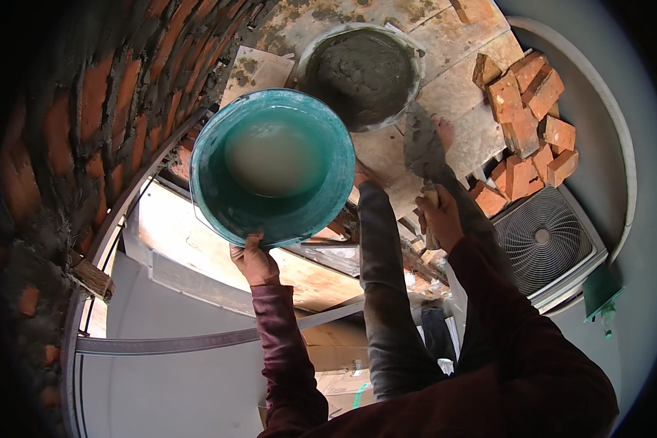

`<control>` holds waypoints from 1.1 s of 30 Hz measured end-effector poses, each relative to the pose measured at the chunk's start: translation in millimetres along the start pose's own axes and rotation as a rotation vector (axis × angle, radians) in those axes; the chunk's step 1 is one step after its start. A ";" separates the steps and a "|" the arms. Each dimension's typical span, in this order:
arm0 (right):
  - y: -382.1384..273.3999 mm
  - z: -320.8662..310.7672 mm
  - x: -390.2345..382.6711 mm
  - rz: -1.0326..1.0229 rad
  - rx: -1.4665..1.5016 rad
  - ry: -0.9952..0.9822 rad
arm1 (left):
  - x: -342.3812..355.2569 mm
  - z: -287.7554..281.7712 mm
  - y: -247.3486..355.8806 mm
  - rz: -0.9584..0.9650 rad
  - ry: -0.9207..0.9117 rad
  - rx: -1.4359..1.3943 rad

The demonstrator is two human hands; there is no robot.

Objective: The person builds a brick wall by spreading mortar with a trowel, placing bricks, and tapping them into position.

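Observation:
My left hand (254, 260) grips the near rim of a green bucket (274, 219), thumb over the edge and fingers hidden beneath. Cloudy water (270, 157) lies in the bucket, which is held up left of my legs. In my right hand (441, 217) is the handle of a trowel (423, 142), its mortar-smeared blade pointing away from me. Just beyond the bucket stands a round tub (420, 69) full of wet grey mortar (361, 73).
A brick wall (95, 95) with rough mortar joints rises at the left. Loose broken bricks (522, 102) are heaped at the right, beside an outdoor fan unit (542, 236). Stained boards (463, 95) lie under the tub. A metal rail (197, 342) curves across below the bucket.

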State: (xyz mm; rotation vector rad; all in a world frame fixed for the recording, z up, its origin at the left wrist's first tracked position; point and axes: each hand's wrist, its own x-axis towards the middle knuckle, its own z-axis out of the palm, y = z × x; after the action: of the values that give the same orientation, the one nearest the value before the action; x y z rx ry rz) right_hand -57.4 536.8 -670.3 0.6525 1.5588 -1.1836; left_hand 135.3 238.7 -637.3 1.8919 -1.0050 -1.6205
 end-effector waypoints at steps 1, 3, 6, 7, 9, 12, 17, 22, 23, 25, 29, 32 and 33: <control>0.1 -0.1 0.2 -0.002 0.004 0.005 | -3.1 4.0 1.4 0.009 -0.009 0.009; -1.7 -1.6 0.1 0.002 0.013 0.010 | -7.9 13.5 4.5 0.021 -0.005 0.021; -6.6 -4.5 0.9 0.027 0.017 0.017 | -13.5 29.0 11.9 0.026 0.046 0.091; -7.3 -4.8 0.6 0.040 0.010 0.024 | -14.1 33.9 13.6 0.028 0.069 0.120; -8.7 -6.5 5.0 0.046 0.000 0.022 | -15.2 31.8 7.6 0.047 -0.012 0.119; -8.9 -7.4 -2.1 0.020 0.023 -0.006 | -18.1 33.1 8.0 0.045 0.019 0.126; -12.2 -9.3 -1.4 0.051 0.063 0.002 | -20.4 37.9 6.7 -0.011 0.057 0.151; -13.3 -9.6 0.1 0.043 0.102 -0.044 | -23.7 49.9 9.6 -0.003 0.073 0.162; -14.5 -8.5 -0.7 0.043 0.106 -0.049 | -23.3 50.7 9.7 -0.005 0.072 0.163; -16.3 -9.2 -0.3 0.038 0.116 -0.048 | -22.7 55.0 8.7 -0.011 0.063 0.163; -15.3 -11.1 1.4 0.050 0.121 -0.036 | -21.9 65.2 10.8 0.007 0.058 0.209; -17.4 -12.2 0.7 0.066 0.122 -0.024 | -21.9 66.4 15.8 0.001 0.025 0.225; -17.9 -10.3 1.6 0.068 0.129 -0.024 | -20.4 66.0 16.1 0.000 0.027 0.216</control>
State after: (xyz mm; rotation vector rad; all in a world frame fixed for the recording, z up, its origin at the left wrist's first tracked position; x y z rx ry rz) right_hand -77.3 539.4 -665.4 0.7676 1.4379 -1.2432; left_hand 66.6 251.9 -626.1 2.0456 -1.2110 -1.5345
